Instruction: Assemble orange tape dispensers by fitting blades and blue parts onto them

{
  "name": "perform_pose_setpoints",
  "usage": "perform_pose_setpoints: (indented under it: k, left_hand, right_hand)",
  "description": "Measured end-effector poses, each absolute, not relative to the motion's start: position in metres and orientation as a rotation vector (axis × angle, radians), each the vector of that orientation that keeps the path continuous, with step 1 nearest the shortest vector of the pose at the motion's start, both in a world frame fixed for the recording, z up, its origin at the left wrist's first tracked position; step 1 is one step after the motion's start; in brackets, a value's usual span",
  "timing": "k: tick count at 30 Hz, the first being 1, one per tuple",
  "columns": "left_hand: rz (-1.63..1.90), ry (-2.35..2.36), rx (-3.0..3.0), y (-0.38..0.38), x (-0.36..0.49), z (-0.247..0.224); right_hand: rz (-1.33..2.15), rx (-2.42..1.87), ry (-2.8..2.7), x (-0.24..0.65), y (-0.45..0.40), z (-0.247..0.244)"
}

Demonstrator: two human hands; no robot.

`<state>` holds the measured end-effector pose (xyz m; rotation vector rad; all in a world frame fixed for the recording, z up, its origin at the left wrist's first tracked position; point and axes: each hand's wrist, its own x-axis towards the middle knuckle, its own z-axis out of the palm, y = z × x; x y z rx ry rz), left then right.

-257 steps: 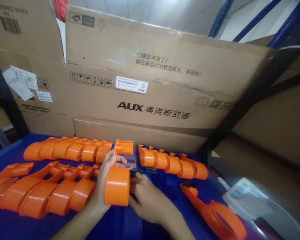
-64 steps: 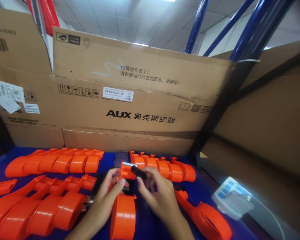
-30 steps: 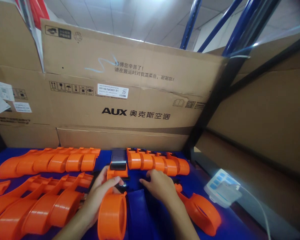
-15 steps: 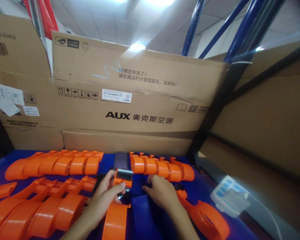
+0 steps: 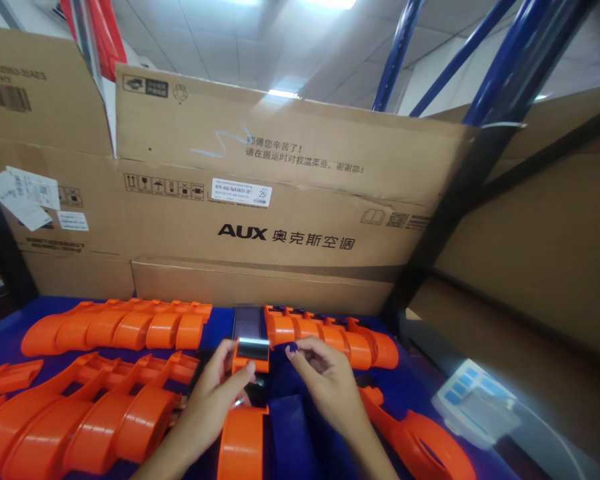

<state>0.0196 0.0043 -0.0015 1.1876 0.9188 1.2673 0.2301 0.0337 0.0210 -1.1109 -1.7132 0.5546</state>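
So, from the far left, a front row of orange dispensers (image 5: 95, 433) leans one against another on the blue surface (image 5: 225, 327), and just behind it sits a back row (image 5: 100, 331), packed just as tight. Above them all stands the big cardboard sheet (image 5: 305, 207), AUX printed large across it.

Into the middle we go, and the left hand (image 5: 217, 383) is clamped on an orange tape dispenser (image 5: 243, 443), thumb across its upper part, ring end hanging low toward the near edge. On top there's a black strip (image 5: 253, 349), lying along the toothed cutting edge. Right behind that, a flat dark item (image 5: 247, 322) lies on the surface.

Just to the right, the right hand (image 5: 327, 380), apart from the left, has thumb and forefinger closed on a small dark blue piece (image 5: 293, 347); what it is, I can't tell. Beyond those knuckles, a shorter row (image 5: 330, 340) of orange dispensers shows dark parts along its back.

Further right, one loose dispenser (image 5: 403, 427) lies on its side, and near it rests a pale plastic item (image 5: 473, 403) with blue patches, beneath the dark rack post (image 5: 430, 230).
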Motion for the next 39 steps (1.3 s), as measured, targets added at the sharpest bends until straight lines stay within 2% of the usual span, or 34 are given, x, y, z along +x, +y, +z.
perform_pose_setpoints:
  k: [3, 9, 18, 27, 39]
  left_hand:
    - [1.259, 0.918, 1.191, 0.005, 0.019, -0.003]
    - [1.253, 0.958, 1.173, 0.008, 0.018, -0.01]
    - [1.262, 0.987, 1.187, 0.005, 0.021, -0.004]
    - [1.294, 0.958, 1.156, 0.005, 0.021, -0.001]
    - [1.355, 0.937, 1.176, 0.0, 0.023, 0.004]
  right_hand:
    - [0.552, -1.075, -1.649, 0.221, 0.028, 0.025]
    - [0.838, -1.04, -1.535, 0.21, 0.019, 0.021]
    - [0.865, -0.979, -1.51, 0.197, 0.013, 0.014]
    - [0.641, -0.996, -1.798, 0.197, 0.013, 0.009]
    - [0.377, -0.959, -1.9, 0.198, 0.009, 0.017]
